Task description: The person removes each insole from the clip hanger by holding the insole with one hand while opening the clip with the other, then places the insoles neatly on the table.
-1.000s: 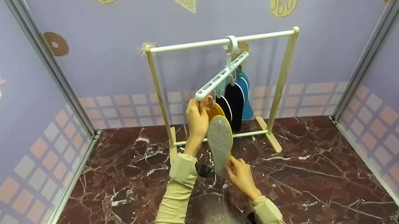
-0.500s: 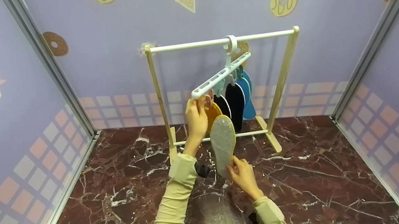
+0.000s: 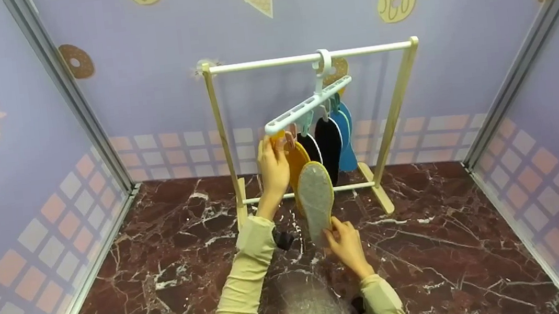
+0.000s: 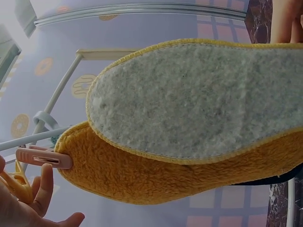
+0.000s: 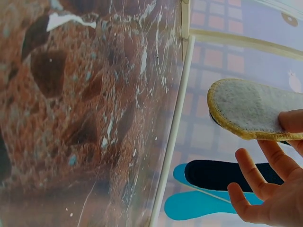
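My right hand (image 3: 346, 247) pinches the lower edge of an insole (image 3: 316, 195) with a grey felt face and yellow edging. It stands upright in front of a fuzzy orange insole (image 4: 142, 182), which hangs from a pink clip (image 4: 45, 157). My left hand (image 3: 275, 170) is raised at the near end of a white clip hanger (image 3: 300, 110). In the left wrist view its fingers hold a yellow clip (image 4: 20, 184). The grey insole's top edge is apart from that clip. The right wrist view shows my thumb on the grey face, other fingers spread below.
Black insoles (image 3: 330, 146) and blue insoles (image 3: 347, 154) hang farther back on the hanger. A rack with a white top bar (image 3: 269, 64) and wooden legs (image 3: 400, 96) carries it. Below lies a dark red marbled surface (image 3: 442, 244), with patterned walls around.
The right hand and grey insole have shifted slightly right, uncovering more of the orange insole. The hanger's near end has swung slightly left and up; the left hand stays beside it.
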`<state>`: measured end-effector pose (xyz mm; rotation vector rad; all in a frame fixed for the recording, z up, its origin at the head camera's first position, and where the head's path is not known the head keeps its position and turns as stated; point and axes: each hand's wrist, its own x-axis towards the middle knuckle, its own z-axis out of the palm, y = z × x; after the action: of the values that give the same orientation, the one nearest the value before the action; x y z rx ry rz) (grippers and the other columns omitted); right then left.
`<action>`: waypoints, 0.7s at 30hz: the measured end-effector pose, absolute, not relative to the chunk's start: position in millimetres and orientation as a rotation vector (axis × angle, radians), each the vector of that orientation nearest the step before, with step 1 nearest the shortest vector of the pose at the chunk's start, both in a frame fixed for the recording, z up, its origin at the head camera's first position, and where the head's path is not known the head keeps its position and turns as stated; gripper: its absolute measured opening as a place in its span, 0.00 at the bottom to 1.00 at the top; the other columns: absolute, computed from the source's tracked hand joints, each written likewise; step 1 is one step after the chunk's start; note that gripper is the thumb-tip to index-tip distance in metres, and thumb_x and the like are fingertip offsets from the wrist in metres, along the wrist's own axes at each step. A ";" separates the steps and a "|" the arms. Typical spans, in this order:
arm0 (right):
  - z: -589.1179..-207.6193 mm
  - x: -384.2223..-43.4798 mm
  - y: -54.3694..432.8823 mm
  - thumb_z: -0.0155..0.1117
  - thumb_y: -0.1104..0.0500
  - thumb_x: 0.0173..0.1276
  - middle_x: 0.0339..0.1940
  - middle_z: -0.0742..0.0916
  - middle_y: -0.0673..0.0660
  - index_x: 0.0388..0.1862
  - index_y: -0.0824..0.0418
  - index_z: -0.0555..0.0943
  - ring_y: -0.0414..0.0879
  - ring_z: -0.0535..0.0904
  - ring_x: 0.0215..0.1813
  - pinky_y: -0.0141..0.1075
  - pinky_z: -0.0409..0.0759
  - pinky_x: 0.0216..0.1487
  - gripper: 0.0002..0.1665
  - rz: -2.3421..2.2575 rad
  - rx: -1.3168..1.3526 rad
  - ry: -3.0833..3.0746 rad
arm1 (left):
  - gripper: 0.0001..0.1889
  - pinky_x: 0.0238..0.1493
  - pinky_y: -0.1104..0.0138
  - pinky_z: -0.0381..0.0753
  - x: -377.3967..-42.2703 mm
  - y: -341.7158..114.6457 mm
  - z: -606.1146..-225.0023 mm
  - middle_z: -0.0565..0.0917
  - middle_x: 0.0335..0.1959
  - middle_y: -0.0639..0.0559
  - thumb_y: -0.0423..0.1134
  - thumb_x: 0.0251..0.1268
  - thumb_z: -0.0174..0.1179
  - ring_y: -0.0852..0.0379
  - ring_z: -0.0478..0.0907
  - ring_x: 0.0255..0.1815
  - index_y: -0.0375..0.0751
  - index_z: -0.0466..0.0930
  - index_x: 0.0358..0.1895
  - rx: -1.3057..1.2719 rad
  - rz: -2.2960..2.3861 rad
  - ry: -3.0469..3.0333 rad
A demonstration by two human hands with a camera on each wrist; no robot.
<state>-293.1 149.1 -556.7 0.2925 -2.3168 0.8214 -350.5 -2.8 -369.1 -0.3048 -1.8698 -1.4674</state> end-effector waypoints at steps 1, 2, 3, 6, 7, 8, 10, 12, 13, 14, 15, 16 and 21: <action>-556.4 -293.1 149.8 0.65 0.61 0.54 0.20 0.81 0.55 0.30 0.60 0.75 0.52 0.77 0.29 0.46 0.71 0.28 0.07 0.816 0.289 -2.321 | 0.14 0.36 0.66 0.78 -350.7 -2.7 -369.5 0.73 0.33 0.36 0.34 0.66 0.44 0.46 0.74 0.34 0.27 0.71 0.47 -0.303 -1.471 -1.868; -556.2 -293.0 150.5 0.65 0.61 0.54 0.20 0.81 0.55 0.29 0.60 0.75 0.52 0.77 0.30 0.46 0.71 0.28 0.07 0.819 0.284 -2.324 | 0.14 0.36 0.66 0.79 -350.8 -2.7 -369.8 0.73 0.33 0.36 0.34 0.66 0.44 0.46 0.74 0.34 0.27 0.71 0.47 -0.298 -1.473 -1.869; -556.2 -293.1 151.2 0.65 0.61 0.53 0.20 0.82 0.55 0.30 0.60 0.75 0.52 0.77 0.30 0.46 0.71 0.28 0.07 0.817 0.282 -2.326 | 0.13 0.36 0.66 0.79 -351.1 -2.6 -370.3 0.73 0.33 0.36 0.34 0.66 0.44 0.46 0.75 0.34 0.27 0.70 0.48 -0.294 -1.473 -1.869; -555.8 -293.1 153.0 0.65 0.62 0.53 0.20 0.82 0.55 0.30 0.60 0.76 0.52 0.77 0.29 0.46 0.72 0.27 0.07 0.815 0.278 -2.320 | 0.14 0.36 0.66 0.79 -350.9 -2.5 -370.7 0.73 0.35 0.36 0.33 0.67 0.44 0.46 0.75 0.34 0.27 0.69 0.49 -0.276 -1.485 -1.872; -555.9 -293.2 153.5 0.65 0.63 0.53 0.20 0.82 0.55 0.30 0.60 0.76 0.52 0.76 0.29 0.45 0.72 0.27 0.07 0.811 0.279 -2.317 | 0.14 0.37 0.66 0.79 -350.9 -2.5 -370.9 0.74 0.36 0.36 0.33 0.67 0.44 0.46 0.76 0.34 0.27 0.69 0.49 -0.270 -1.489 -1.873; -555.9 -293.2 154.0 0.65 0.63 0.52 0.20 0.82 0.56 0.30 0.61 0.76 0.52 0.77 0.29 0.45 0.72 0.27 0.08 0.812 0.279 -2.313 | 0.14 0.37 0.66 0.79 -350.6 -2.4 -370.8 0.74 0.36 0.36 0.33 0.67 0.44 0.46 0.76 0.34 0.27 0.69 0.50 -0.264 -1.498 -1.873; -555.8 -293.3 154.8 0.66 0.63 0.52 0.20 0.82 0.56 0.30 0.61 0.76 0.52 0.77 0.28 0.45 0.73 0.26 0.08 0.813 0.280 -2.308 | 0.14 0.37 0.67 0.79 -350.1 -2.4 -370.5 0.74 0.38 0.35 0.33 0.67 0.44 0.46 0.76 0.35 0.27 0.68 0.51 -0.265 -1.526 -1.865; -555.9 -293.2 155.6 0.66 0.63 0.52 0.21 0.82 0.56 0.30 0.60 0.76 0.52 0.77 0.28 0.45 0.73 0.26 0.08 0.817 0.274 -2.308 | 0.15 0.38 0.66 0.79 -350.2 -2.1 -370.6 0.74 0.39 0.35 0.33 0.67 0.44 0.45 0.76 0.36 0.28 0.67 0.52 -0.269 -1.544 -1.853; -556.1 -293.1 156.1 0.65 0.63 0.52 0.21 0.82 0.56 0.31 0.60 0.76 0.52 0.77 0.29 0.45 0.73 0.27 0.08 0.819 0.271 -2.311 | 0.15 0.39 0.66 0.79 -350.2 -2.1 -370.8 0.74 0.39 0.35 0.33 0.67 0.44 0.45 0.75 0.36 0.28 0.67 0.52 -0.264 -1.539 -1.853; -556.4 -293.1 156.6 0.65 0.63 0.52 0.21 0.82 0.56 0.31 0.60 0.76 0.52 0.77 0.29 0.46 0.73 0.27 0.08 0.821 0.269 -2.313 | 0.15 0.40 0.65 0.79 -350.1 -2.1 -371.0 0.74 0.40 0.35 0.33 0.67 0.44 0.45 0.75 0.37 0.28 0.67 0.53 -0.261 -1.538 -1.851; -556.5 -293.0 157.1 0.65 0.63 0.52 0.21 0.82 0.56 0.30 0.60 0.76 0.53 0.77 0.29 0.46 0.73 0.27 0.08 0.822 0.266 -2.316 | 0.15 0.42 0.64 0.78 -350.0 -1.9 -371.2 0.74 0.40 0.35 0.33 0.67 0.44 0.45 0.75 0.39 0.28 0.66 0.53 -0.255 -1.533 -1.851; -556.6 -292.9 157.6 0.65 0.63 0.53 0.22 0.82 0.56 0.30 0.60 0.75 0.53 0.77 0.30 0.46 0.73 0.28 0.08 0.827 0.264 -2.318 | 0.16 0.44 0.63 0.78 -350.0 -1.9 -371.4 0.74 0.41 0.35 0.33 0.67 0.44 0.45 0.75 0.40 0.28 0.66 0.53 -0.245 -1.522 -1.853; -558.1 -292.6 160.6 0.65 0.63 0.53 0.23 0.83 0.57 0.30 0.61 0.75 0.53 0.78 0.30 0.46 0.74 0.29 0.07 0.849 0.261 -2.313 | 0.17 0.52 0.58 0.74 -350.4 -2.2 -372.6 0.74 0.45 0.34 0.35 0.67 0.44 0.43 0.74 0.47 0.28 0.65 0.55 -0.201 -1.500 -1.873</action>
<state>-292.6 160.6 -558.1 0.2614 -2.3130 0.8487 -350.4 -2.2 -372.6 -0.2006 -1.8727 -1.4998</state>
